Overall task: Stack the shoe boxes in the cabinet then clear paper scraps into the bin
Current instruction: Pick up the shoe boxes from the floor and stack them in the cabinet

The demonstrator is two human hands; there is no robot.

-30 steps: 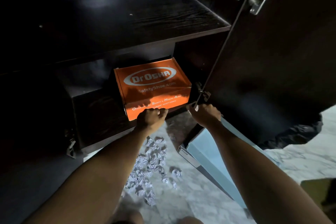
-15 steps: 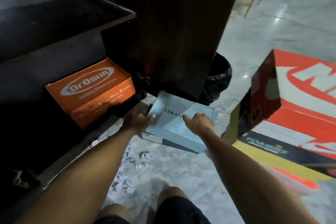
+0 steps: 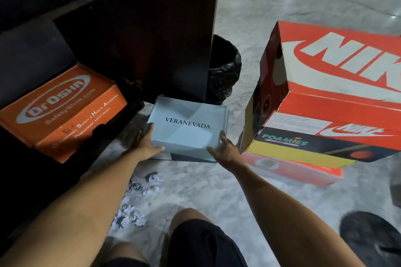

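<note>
A light blue shoe box (image 3: 188, 128) marked VERANEVADA sits low over the floor, just in front of the open cabinet door (image 3: 162, 28). My left hand (image 3: 145, 144) grips its near left corner, fingers along the side and thumb across the front. My right hand (image 3: 224, 149) grips the near right corner. An orange DrOsha shoe box (image 3: 60, 110) stands on the cabinet's lower shelf at the left. Crumpled paper scraps (image 3: 134, 204) lie on the marble floor under my left forearm. A bin (image 3: 224, 67) lined with a black bag stands behind the door.
At the right is a stack of shoe boxes: a red Nike box (image 3: 338, 84) on a black and yellow Foamies box (image 3: 303, 149), on an orange box (image 3: 314, 174). My knee (image 3: 195, 234) is at the bottom centre. A dark shoe (image 3: 368, 238) lies at bottom right.
My hands left the orange box in the cabinet and moved right to the light blue box. They now hold its near corners. The view swung right, showing the stack.
</note>
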